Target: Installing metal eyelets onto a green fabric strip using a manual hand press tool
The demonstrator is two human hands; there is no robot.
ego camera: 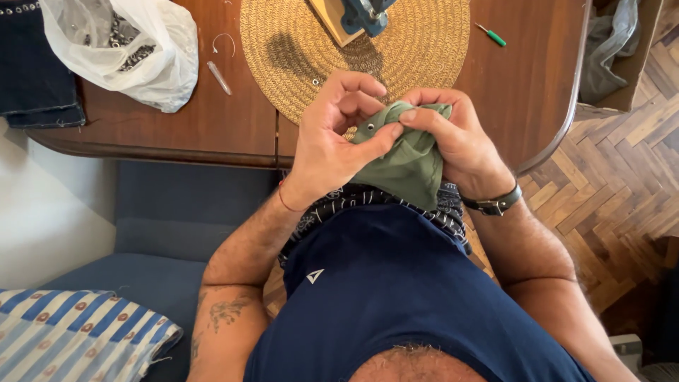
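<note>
Green cloth (407, 166) is held up between both hands just off the near edge of the worktop (184, 120), above the lap of the person in the dark blue shirt; a small metal eyelet (370, 126) is seen set into its upper fold; the left hand (332, 138) is closed on the cloth at that spot, thumb and forefinger pinched beside the eyelet while the other fingers (353, 81) are curled loosely above; the right hand (453, 138) is wrapped over the bunched top of the cloth, its fingers pressed down on the fold and meeting the left thumb, and a dark wristwatch (495, 205) is worn on that wrist; the rest of the cloth is left hanging below the hands. On the wooden worktop a round woven mat (424, 49) is laid at the middle of the far edge, with a blue tool on a pale wooden block (357, 18) stood on it, cut off by the frame; a white plastic bag (134, 49) with small dark and metal pieces inside is lying toward the far left corner, beside folded dark denim (32, 71); a small clear tube (218, 77) is lying between bag and mat; a green-handled tool (491, 34) is lying toward the right edge; a striped blue and white cushion (78, 332) is seen on the seat at the lower left.
</note>
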